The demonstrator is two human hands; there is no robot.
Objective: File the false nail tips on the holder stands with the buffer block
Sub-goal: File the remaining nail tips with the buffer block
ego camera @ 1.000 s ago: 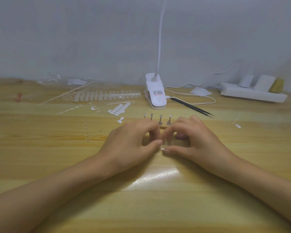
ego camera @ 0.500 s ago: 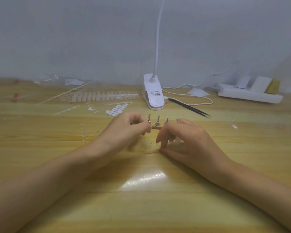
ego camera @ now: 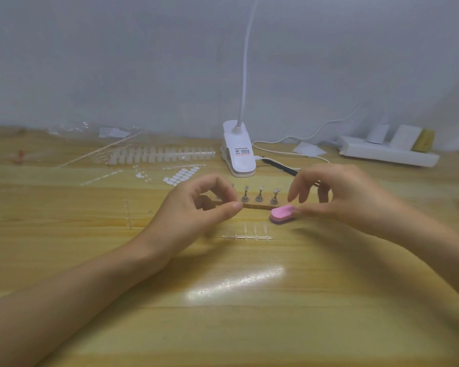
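Three small metal holder stands (ego camera: 260,195) stand in a row on a thin brown base strip (ego camera: 259,207); a further one is mostly hidden behind my left hand. My left hand (ego camera: 202,207) pinches the strip's left end between thumb and forefinger. The pink buffer block (ego camera: 282,213), with a purple underside, sits at the strip's right end, and my right hand (ego camera: 342,197) grips its right end with thumb and fingers. I cannot make out nail tips on the stands.
A clear sprue of nail tips (ego camera: 247,235) lies just in front of the stands. Behind are a white clip lamp (ego camera: 239,154), black tweezers (ego camera: 281,165), a white power strip (ego camera: 387,152), rows of nail tips (ego camera: 162,154) and white adhesive tabs (ego camera: 180,176).
My hands have lifted and moved apart from a joined pinch near the table. The pink buffer block now shows in my right hand, and the clear sprue lies uncovered on the table.
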